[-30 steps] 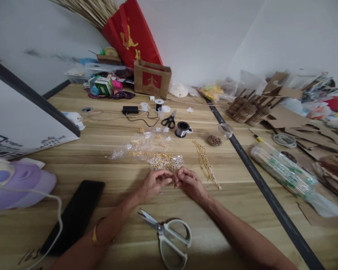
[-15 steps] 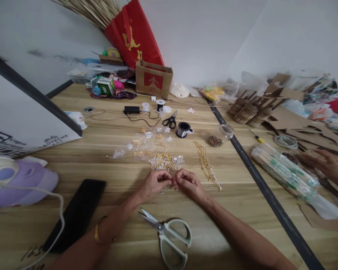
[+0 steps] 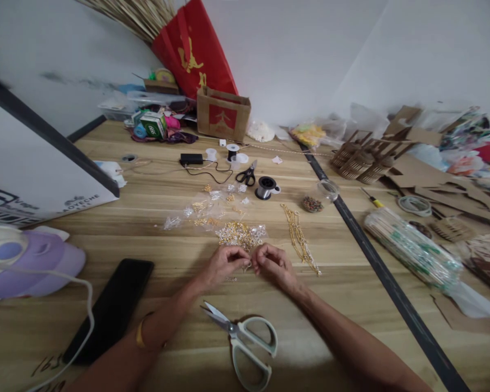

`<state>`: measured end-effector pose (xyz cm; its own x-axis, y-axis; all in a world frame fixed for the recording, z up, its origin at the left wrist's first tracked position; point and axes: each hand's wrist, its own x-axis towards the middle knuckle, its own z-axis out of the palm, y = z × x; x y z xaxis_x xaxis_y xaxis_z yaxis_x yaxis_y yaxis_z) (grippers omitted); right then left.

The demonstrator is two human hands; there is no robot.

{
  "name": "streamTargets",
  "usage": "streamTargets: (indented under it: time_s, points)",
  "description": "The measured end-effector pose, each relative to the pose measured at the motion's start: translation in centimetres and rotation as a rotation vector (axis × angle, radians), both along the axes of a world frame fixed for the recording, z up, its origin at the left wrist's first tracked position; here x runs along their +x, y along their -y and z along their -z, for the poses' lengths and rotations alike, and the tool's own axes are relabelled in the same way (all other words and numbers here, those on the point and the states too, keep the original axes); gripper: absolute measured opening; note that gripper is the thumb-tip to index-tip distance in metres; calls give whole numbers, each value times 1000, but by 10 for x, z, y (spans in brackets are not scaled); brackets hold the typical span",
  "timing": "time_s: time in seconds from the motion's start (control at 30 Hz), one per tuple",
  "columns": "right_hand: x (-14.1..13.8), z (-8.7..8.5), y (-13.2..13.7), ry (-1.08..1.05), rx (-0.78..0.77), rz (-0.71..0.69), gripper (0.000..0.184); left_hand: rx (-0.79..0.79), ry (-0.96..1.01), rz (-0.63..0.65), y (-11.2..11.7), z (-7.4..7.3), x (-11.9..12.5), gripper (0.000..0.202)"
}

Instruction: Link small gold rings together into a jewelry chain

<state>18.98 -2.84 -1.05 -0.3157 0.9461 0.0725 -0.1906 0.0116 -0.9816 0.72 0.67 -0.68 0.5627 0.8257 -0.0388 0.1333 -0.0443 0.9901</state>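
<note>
My left hand [image 3: 227, 262] is closed in a pinch, with a small ring-shaped metal piece [image 3: 247, 266] at its fingertips. Beside it, my right hand [image 3: 274, 265] is also pinched; whatever lies between its fingers is too small to name. The fingertips of both hands nearly meet. Just beyond them is a pile of gold and silver jewelry findings [image 3: 234, 234]. A few tiny metal bits [image 3: 231, 279] lie on the table below my left fingers. To the right lie gold chains [image 3: 297, 237]. Large pale-handled scissors [image 3: 251, 343] rest open between my forearms.
Left are a black phone [image 3: 112, 310] and a purple-white device [image 3: 36, 261] with a cable. Beyond the pile are a wire spool [image 3: 265, 188], black scissors [image 3: 247, 174] and a bead container [image 3: 312, 204]. Right of the black strip [image 3: 375, 261] lies a plastic-wrapped bundle of sticks [image 3: 412, 247].
My hands have parted slightly, and the small ring now shows at my left fingertips. Another person's hand at the far right has left the view.
</note>
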Motion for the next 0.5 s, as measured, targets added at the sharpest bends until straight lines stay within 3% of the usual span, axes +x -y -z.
streamTargets:
  time_s: [0.23,0.5]
  points:
    - [0,-2,1,7,19,-7,25,-40,22,56,0,6,0,18]
    - [-3,-4,5,18,17,-15,26,-46,13,98,4,0,-1,16]
